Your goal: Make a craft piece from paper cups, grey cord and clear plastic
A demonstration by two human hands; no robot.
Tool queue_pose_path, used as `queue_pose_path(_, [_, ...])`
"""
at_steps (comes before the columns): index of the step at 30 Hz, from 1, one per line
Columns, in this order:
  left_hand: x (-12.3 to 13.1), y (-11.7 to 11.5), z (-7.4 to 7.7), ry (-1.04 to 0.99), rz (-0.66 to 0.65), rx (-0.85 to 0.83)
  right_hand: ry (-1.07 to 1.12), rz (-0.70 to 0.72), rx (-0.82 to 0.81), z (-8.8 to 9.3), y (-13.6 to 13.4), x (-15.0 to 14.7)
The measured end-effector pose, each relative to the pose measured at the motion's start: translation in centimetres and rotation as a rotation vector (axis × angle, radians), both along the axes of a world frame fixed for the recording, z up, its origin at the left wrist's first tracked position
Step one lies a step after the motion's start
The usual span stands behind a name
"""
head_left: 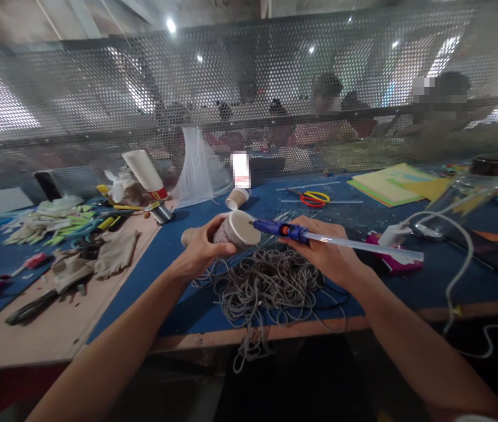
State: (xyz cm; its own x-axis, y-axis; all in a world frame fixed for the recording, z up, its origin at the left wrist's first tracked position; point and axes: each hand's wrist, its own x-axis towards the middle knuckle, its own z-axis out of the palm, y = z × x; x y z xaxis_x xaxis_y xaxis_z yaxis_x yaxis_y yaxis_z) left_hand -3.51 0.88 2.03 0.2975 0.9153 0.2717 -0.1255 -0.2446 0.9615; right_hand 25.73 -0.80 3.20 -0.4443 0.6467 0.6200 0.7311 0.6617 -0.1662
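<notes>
My left hand (202, 252) is wrapped round a paper cup (236, 229) covered in grey cord, tilted so its pale round end faces right. In my right hand (325, 249) is a blue hot glue gun (281, 228), its nozzle at the edge of that pale end; I cannot tell whether it touches. A long clear glue stick (363, 243) sticks out of the gun's back. Below both hands lies a loose heap of grey cord (270, 287), some hanging over the table's front edge. A brown roll-like piece (189, 236) shows behind my left hand.
Stacked paper cups (143, 170) lean at the back left, by a metal tin (161, 212). Gloves (117, 255) lie left. Red-and-yellow scissors (314, 199) and coloured paper (393, 181) lie behind. A white cable (464, 234) loops at right near a clear jar (455, 196). People sit beyond a perforated screen (249, 76).
</notes>
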Motion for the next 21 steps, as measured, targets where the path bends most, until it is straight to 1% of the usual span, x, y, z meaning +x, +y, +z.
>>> queue_pose_path(7, [-0.45,0.46,-0.50,0.025,0.013,0.035,-0.018,-0.015,0.002,0.18,-0.18,-0.07])
queue_pose_path(13, [-0.33,0.42,-0.26,0.082,0.012,0.033,-0.019,-0.030,-0.014,0.17,-0.15,-0.07])
queue_pose_path(21, [-0.54,0.34,-0.12,0.201,0.049,0.059,-0.029,0.001,-0.027,-0.07,-0.17,0.18])
